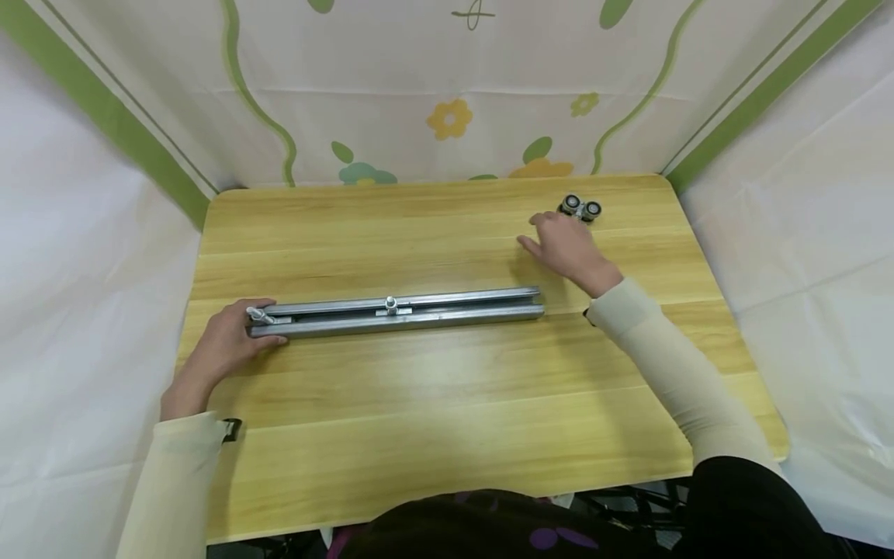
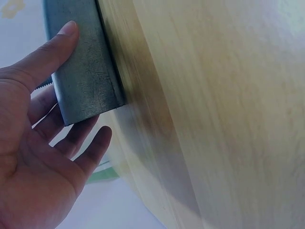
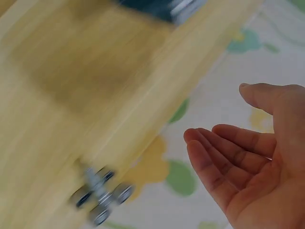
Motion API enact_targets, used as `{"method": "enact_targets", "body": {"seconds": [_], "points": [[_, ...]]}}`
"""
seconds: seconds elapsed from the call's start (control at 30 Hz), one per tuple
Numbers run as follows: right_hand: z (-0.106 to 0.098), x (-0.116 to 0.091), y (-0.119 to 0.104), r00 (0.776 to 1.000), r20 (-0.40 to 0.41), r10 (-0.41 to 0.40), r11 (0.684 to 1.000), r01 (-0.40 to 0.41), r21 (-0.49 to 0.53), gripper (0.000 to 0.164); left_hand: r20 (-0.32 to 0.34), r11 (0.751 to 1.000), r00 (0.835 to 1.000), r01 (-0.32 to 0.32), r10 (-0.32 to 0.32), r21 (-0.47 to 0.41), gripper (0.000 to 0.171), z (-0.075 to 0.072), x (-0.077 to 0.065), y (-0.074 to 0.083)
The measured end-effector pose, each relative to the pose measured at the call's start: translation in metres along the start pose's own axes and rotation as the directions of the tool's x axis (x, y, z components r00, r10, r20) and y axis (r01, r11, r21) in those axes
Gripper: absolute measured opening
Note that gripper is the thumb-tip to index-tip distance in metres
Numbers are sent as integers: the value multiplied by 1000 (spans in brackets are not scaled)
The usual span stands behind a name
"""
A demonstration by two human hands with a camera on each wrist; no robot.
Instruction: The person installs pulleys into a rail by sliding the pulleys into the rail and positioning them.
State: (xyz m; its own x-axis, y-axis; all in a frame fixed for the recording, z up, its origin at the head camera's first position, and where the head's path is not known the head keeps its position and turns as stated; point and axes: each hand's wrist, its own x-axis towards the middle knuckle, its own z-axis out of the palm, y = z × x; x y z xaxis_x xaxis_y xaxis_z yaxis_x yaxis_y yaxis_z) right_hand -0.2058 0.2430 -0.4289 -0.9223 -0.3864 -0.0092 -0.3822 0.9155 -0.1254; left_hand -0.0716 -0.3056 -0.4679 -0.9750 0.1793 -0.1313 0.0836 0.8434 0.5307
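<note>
A slotted steel channel rail lies across the table with its opening facing up. My left hand grips its left end, thumb on the near side; the left wrist view shows the thumb against the rail wall and the fingers around the far side. Inside the channel sit two bolt fittings: one upright bolt near the middle and a tilted one by my left hand. My right hand is in the air, fingers extended, holding nothing. Just beyond it stands a wheeled roller trolley with a bolt stem.
The wooden table has rounded corners. A white curtain with flower prints hangs behind its back edge, and white sheets hang at both sides. The person's body is at the front edge.
</note>
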Motion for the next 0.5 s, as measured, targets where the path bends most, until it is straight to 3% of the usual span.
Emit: {"method": "enact_targets", "body": {"seconds": [0.2, 0.5], "points": [[4, -3, 49, 991, 22, 131, 990, -129, -61, 47, 2, 1000, 1000, 5, -5, 1, 70, 1, 0, 1], [19, -2, 95, 949, 93, 301, 953, -303, 11, 48, -1, 1000, 1000, 7, -7, 0, 71, 3, 3, 1]]}}
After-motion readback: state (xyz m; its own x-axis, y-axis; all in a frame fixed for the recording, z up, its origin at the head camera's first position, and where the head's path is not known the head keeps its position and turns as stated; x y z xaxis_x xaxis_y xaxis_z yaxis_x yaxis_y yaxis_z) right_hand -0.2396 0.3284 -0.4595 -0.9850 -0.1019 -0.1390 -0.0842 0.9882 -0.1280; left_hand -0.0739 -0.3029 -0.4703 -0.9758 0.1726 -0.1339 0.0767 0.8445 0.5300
